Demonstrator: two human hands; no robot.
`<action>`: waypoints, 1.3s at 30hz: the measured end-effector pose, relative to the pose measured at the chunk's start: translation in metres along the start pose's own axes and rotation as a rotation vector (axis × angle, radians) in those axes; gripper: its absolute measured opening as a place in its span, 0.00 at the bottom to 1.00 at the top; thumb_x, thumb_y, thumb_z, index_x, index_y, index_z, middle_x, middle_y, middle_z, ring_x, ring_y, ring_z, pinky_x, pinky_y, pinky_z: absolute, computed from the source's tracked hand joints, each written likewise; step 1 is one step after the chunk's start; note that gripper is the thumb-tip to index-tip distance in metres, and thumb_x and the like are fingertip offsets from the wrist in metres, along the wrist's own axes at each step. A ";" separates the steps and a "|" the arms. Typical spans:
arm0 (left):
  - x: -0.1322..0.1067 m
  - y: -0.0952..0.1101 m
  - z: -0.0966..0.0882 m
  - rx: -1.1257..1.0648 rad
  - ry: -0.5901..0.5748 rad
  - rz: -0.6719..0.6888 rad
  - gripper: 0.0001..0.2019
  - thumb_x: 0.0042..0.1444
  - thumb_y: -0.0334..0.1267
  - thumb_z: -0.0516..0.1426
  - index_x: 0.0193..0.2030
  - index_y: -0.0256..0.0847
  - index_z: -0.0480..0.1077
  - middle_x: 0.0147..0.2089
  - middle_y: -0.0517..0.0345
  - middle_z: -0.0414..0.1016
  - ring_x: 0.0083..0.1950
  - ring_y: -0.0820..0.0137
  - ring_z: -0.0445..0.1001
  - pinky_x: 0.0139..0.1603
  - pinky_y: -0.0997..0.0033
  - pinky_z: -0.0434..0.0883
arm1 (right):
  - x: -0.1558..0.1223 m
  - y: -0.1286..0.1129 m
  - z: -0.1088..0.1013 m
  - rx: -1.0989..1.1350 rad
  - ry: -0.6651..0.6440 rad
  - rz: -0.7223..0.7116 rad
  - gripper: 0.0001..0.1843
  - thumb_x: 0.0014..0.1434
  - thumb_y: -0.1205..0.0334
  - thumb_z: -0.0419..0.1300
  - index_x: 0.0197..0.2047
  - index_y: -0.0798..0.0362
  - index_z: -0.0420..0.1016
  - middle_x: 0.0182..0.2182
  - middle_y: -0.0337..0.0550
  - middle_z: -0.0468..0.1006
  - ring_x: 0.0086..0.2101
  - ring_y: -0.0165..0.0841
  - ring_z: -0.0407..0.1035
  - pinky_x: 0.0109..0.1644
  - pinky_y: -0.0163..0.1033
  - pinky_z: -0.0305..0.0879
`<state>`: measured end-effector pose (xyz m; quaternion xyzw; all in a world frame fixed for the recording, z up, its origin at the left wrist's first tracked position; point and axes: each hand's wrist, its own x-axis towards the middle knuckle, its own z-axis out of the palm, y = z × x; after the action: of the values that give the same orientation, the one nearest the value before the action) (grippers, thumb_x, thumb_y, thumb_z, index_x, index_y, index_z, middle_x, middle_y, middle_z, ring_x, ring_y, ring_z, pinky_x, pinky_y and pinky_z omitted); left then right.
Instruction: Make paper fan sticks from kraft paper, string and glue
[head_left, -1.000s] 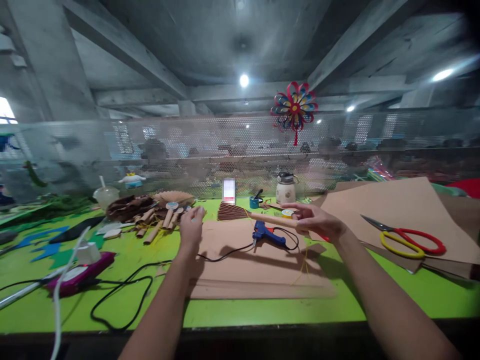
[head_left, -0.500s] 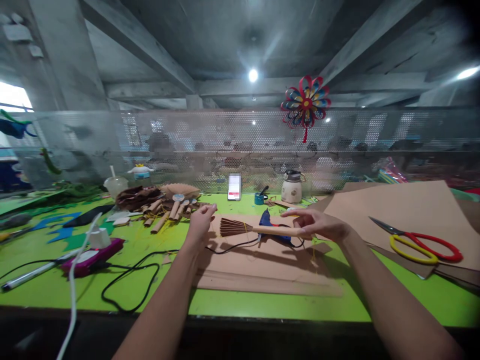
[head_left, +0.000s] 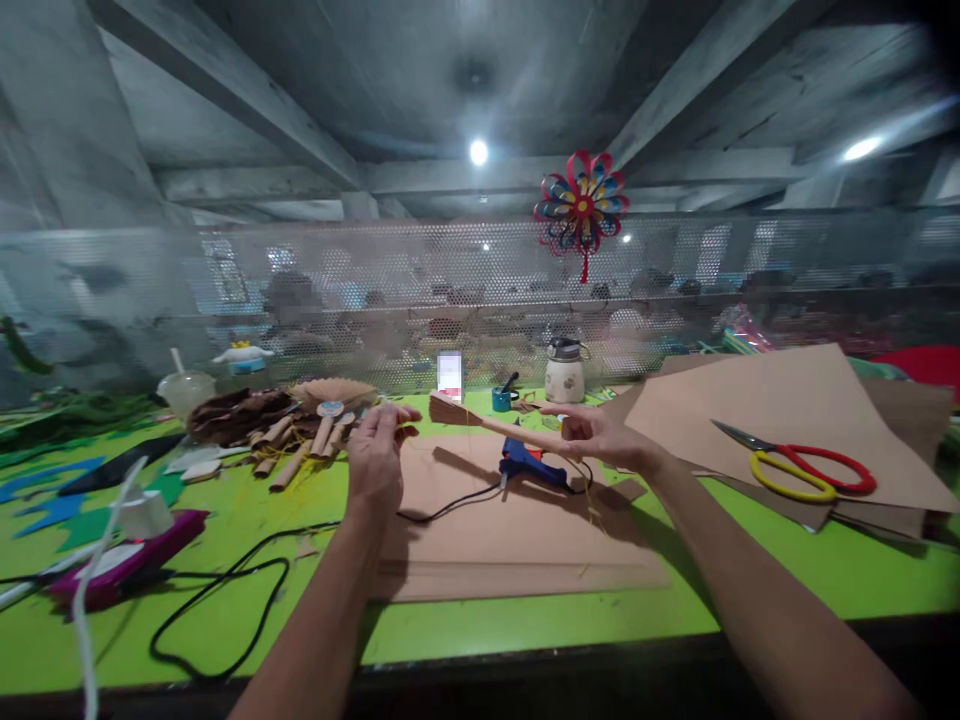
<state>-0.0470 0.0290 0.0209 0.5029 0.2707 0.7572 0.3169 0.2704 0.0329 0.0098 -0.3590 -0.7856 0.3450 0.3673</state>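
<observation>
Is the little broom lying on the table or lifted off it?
Lifted. The right hand grips its handle, the broom slants up to the left, and its shadow falls on the cardboard beneath.

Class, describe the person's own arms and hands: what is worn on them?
The left arm and right arm are bare, with no sleeve in view. The left hand and right hand wear no gloves; no watch, bracelet or ring shows.

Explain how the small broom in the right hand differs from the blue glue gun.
The small broom is brown; the glue gun is blue. The right hand holds the small broom tilted in the air, while the glue gun lies on the cardboard sheet. The glue gun trails a black cord; the small broom has none. Both are near the right hand.
</observation>
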 end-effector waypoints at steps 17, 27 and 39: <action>-0.003 -0.018 0.004 0.200 0.122 -0.133 0.18 0.47 0.51 0.60 0.36 0.37 0.71 0.36 0.54 0.73 0.40 0.68 0.72 0.31 0.76 0.67 | 0.008 -0.016 0.053 -0.705 0.340 -0.350 0.24 0.61 0.68 0.53 0.61 0.53 0.65 0.38 0.51 0.77 0.34 0.38 0.68 0.38 0.42 0.63; -0.007 -0.029 0.000 0.215 -0.030 -0.215 0.17 0.48 0.50 0.62 0.23 0.37 0.67 0.11 0.67 0.60 0.16 0.76 0.63 0.21 0.77 0.61 | 0.003 -0.020 0.088 -0.971 0.275 -0.556 0.31 0.55 0.65 0.58 0.62 0.58 0.59 0.32 0.47 0.73 0.31 0.39 0.64 0.33 0.42 0.60; 0.027 -0.013 -0.046 0.088 0.527 -0.208 0.07 0.52 0.39 0.53 0.32 0.37 0.66 0.14 0.70 0.59 0.15 0.78 0.62 0.17 0.82 0.54 | 0.001 -0.020 0.070 -0.836 0.157 -0.491 0.20 0.60 0.66 0.54 0.56 0.55 0.69 0.33 0.48 0.78 0.32 0.36 0.69 0.34 0.38 0.60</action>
<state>-0.0951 0.0533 0.0118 0.2716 0.4263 0.8128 0.2896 0.2061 0.0042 -0.0077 -0.3049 -0.8881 -0.1246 0.3205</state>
